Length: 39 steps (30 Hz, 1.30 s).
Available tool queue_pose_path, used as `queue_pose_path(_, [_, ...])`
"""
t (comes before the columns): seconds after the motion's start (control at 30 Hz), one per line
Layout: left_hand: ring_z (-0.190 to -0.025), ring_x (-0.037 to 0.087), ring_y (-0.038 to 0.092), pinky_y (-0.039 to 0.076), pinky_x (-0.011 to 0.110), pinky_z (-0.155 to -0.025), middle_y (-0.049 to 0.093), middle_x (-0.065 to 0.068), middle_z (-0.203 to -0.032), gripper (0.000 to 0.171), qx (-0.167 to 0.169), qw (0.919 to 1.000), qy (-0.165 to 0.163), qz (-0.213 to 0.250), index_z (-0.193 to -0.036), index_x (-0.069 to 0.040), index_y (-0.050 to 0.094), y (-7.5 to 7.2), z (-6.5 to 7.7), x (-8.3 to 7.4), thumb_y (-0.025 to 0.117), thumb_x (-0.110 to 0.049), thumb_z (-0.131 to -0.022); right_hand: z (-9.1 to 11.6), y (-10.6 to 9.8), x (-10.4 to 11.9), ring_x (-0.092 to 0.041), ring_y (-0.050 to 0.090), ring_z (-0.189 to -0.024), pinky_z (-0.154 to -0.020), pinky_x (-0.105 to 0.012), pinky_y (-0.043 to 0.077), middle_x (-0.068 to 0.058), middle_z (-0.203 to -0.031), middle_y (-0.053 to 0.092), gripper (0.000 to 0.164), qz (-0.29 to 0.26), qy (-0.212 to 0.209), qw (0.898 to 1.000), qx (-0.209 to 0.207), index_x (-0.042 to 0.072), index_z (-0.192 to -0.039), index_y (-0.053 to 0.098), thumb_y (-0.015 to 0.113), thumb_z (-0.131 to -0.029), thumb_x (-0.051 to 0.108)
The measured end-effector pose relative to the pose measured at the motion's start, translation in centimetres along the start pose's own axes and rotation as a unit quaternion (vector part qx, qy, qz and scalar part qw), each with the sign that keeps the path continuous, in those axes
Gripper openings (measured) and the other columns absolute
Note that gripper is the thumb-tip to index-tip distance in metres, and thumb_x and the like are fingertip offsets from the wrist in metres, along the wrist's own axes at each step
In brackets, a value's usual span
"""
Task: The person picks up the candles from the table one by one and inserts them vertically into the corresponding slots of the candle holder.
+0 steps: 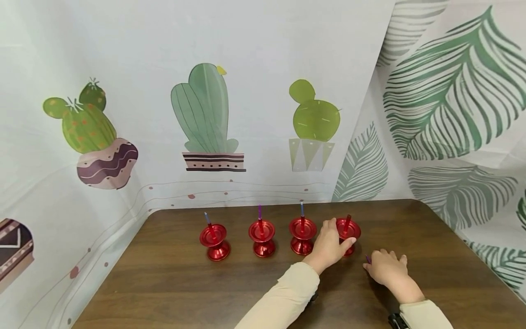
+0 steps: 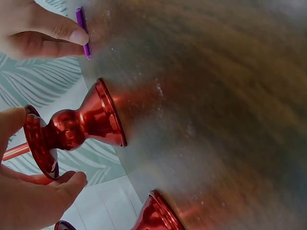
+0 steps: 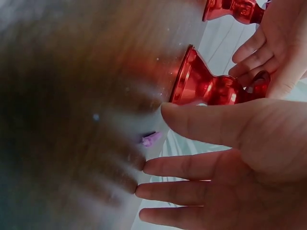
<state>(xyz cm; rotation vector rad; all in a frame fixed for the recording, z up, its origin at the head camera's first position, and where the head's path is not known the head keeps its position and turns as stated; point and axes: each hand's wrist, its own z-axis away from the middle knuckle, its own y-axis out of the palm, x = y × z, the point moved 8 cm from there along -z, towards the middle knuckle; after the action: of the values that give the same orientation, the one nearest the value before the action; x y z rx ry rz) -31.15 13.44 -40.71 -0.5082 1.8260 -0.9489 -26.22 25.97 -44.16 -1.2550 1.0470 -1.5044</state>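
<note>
Four red metallic candle holders stand in a row. The rightmost holder [image 1: 354, 227] has a red stick upright in its cup, and my left hand [image 1: 330, 246] grips its dish, thumb and fingers on opposite sides of the rim [image 2: 41, 143]. Close to its right, my right hand [image 1: 387, 267] reaches down to the table with fingers spread and fairly straight [image 3: 177, 192]. A slim purple candle [image 2: 82, 31] lies on the tabletop by that hand's thumb and forefinger. In the right wrist view a gap shows on both sides of the candle's end [image 3: 151, 139].
Left of my hands, the other holders bear thin candles: a blue one [image 1: 302, 209], a purple one [image 1: 260, 212] and, leaning, another blue one [image 1: 207, 218]. The brown wooden table [image 1: 185, 292] ends at a fabric backdrop [image 1: 263, 114] printed with cacti and leaves.
</note>
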Motion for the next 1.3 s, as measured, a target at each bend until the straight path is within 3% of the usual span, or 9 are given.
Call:
queue_pose_path(0.13, [-0.111, 0.015, 0.057, 0.05, 0.023, -0.09, 0.052, 0.01, -0.123, 0.068, -0.001, 1.0, 0.003, -0.003, -0.137, 0.0, 0.043, 0.1, 0.0, 0.0, 0.069, -0.04, -0.088, -0.1, -0.3, 0.1, -0.058, 0.044, -0.107, -0.095, -0.076, 0.021, -0.028, -0.095, 0.061, 0.02, -0.002, -0.005, 1.0, -0.02, -0.002, -0.081, 0.062, 0.069, -0.086, 0.016])
queue_pose_path(0.33, [-0.111, 0.016, 0.057, 0.049, 0.023, -0.091, 0.053, 0.011, -0.122, 0.068, -0.005, 0.9999, 0.006, -0.009, -0.137, 0.0, 0.044, 0.0, 0.0, 0.0, 0.069, -0.04, -0.088, -0.1, -1.0, 0.6, -0.066, 0.035, -0.115, -0.092, -0.078, 0.024, -0.029, -0.094, 0.062, 0.014, -0.007, -0.027, 0.997, -0.066, 0.001, -0.073, 0.062, 0.074, -0.078, 0.006])
queue_pose_path(0.5, [-0.11, 0.016, 0.057, 0.049, 0.022, -0.091, 0.053, 0.01, -0.121, 0.067, -0.008, 0.9998, 0.009, -0.018, -0.136, 0.001, 0.044, 0.0, 0.0, -0.1, 0.068, -0.04, -0.088, 0.0, -1.5, 0.9, -0.067, 0.036, -0.113, -0.089, -0.08, 0.025, -0.014, -0.077, 0.061, 0.019, -0.023, -0.054, 0.993, -0.098, 0.008, -0.064, 0.059, 0.074, -0.074, 0.001])
queue_pose_path(0.6, [-0.11, 0.016, 0.057, 0.049, 0.022, -0.09, 0.053, 0.01, -0.121, 0.067, -0.008, 0.9996, 0.012, -0.023, -0.137, 0.001, 0.044, 0.0, 0.0, -0.1, 0.068, -0.04, -0.089, -0.1, -1.6, 0.9, -0.066, 0.037, -0.113, -0.089, -0.079, 0.025, -0.013, -0.076, 0.061, 0.021, -0.025, -0.06, 0.992, -0.106, 0.009, -0.062, 0.057, 0.073, -0.073, 0.0])
queue_pose_path(0.97, [-0.109, 0.015, 0.058, 0.05, 0.022, -0.089, 0.054, 0.01, -0.12, 0.068, -0.017, 0.9983, 0.017, -0.053, -0.136, 0.0, 0.045, 0.0, -0.1, -0.3, 0.067, -0.043, -0.089, 0.0, -2.0, 1.2, -0.067, 0.031, -0.119, -0.09, -0.081, 0.022, -0.027, -0.094, 0.061, 0.023, 0.009, -0.085, 0.988, -0.128, 0.01, -0.057, 0.054, 0.066, -0.07, -0.004])
queue_pose_path(1.17, [-0.11, 0.015, 0.057, 0.049, 0.022, -0.09, 0.054, 0.01, -0.122, 0.068, -0.015, 0.9982, 0.013, -0.056, -0.137, 0.0, 0.045, 0.0, 0.0, -0.3, 0.067, -0.043, -0.089, -0.2, -2.8, 0.6, -0.071, 0.022, -0.121, -0.087, -0.086, 0.015, -0.042, -0.113, 0.051, 0.019, -0.02, -0.057, 0.99, -0.13, 0.006, -0.06, 0.056, 0.061, -0.074, -0.005])
queue_pose_path(1.3, [-0.109, 0.015, 0.057, 0.05, 0.022, -0.088, 0.054, 0.01, -0.121, 0.068, -0.016, 0.998, 0.015, -0.059, -0.136, 0.0, 0.045, -0.1, 0.0, -0.4, 0.066, -0.043, -0.089, -0.1, -3.9, 0.4, -0.073, 0.018, -0.12, -0.084, -0.087, 0.01, -0.045, -0.118, 0.047, 0.022, -0.045, -0.061, 0.984, -0.163, 0.007, -0.058, 0.058, 0.06, -0.076, -0.005])
